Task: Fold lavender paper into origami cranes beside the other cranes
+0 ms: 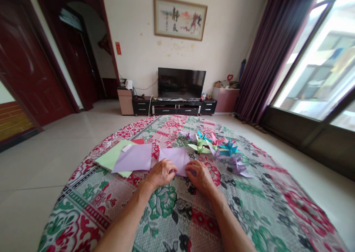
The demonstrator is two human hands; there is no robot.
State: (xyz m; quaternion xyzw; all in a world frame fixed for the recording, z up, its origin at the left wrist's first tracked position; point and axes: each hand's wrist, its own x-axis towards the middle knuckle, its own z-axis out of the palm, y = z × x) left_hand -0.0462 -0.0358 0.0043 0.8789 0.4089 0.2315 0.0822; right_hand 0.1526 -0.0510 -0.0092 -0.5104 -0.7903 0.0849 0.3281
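While the curled hands (163, 172) (200, 174) pinch its near edge, the lilac sheet (174, 156) lies between and beyond them.

A framed picture (180, 18) hangs on the pale, stained wall (130, 15) above a black television (181, 82) on a low dark cabinet (176, 110). Left, a dark red door (30, 63) borders the pale tiled floor (41, 167); right, daylight fills a large window (318, 63) beside a purple curtain (266, 52).

Left hand (163, 171), right hand (200, 173) on purple sheet (177, 158), paper cranes (230, 148) nearby
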